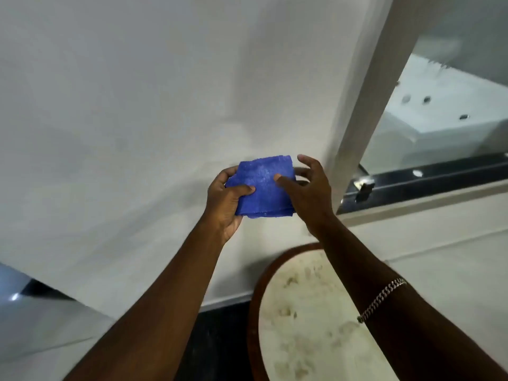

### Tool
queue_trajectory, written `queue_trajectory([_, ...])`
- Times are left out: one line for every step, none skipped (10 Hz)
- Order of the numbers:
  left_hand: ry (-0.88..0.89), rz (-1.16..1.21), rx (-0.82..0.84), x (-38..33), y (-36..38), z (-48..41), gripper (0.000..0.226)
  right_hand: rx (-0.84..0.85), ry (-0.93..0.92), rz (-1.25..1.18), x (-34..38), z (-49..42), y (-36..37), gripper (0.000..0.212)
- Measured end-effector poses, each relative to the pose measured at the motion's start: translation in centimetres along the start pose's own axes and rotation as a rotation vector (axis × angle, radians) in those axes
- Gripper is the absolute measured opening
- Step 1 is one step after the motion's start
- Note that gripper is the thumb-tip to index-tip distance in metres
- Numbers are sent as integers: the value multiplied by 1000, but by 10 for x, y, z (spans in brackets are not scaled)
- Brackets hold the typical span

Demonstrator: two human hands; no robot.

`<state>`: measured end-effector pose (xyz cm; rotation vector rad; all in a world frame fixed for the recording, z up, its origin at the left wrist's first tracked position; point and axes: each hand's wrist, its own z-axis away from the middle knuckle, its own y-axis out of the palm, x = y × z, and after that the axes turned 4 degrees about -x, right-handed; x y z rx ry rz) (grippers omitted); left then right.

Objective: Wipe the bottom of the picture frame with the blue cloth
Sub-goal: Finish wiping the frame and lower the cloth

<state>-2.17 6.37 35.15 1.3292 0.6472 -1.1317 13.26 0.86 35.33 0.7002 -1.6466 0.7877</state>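
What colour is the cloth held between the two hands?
The cloth is bright blue, folded into a rough square; the head view shows it best.

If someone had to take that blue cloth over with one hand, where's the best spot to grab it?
Probably the cloth's free right edge, coming from the right. It is folded into a flat pad held upright; the left hand pinches its left edge, and the right hand is spread open there with only its thumb on the face.

Bare wall ahead lies open; round table below and window post rightward obstruct.
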Motion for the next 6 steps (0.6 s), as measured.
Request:
queue_trajectory([-172, -76, -98, 111, -21, -11, 45, 86, 230, 52, -115, 9, -17, 63])
queue_trajectory([-259, -112, -192, 175, -36, -11, 32, 146, 330, 96, -177, 18, -25, 65])
queue_trajectory([-319, -267, -331, 267, -56, -19, 36, 220, 395, 216, -275, 28, -25, 69])
queue_trajectory([-301, -389, -368, 313, -68, -23, 42, 226, 431, 288, -327, 37, -20, 67])
queue_trajectory([-283, -623, -248, 343, -89, -28, 50, 242, 429, 372, -371, 49, -12, 62])
queue_trajectory([-350, -732, -167, 343, -103, -34, 61, 206, 425, 390, -384, 54, -14, 58])
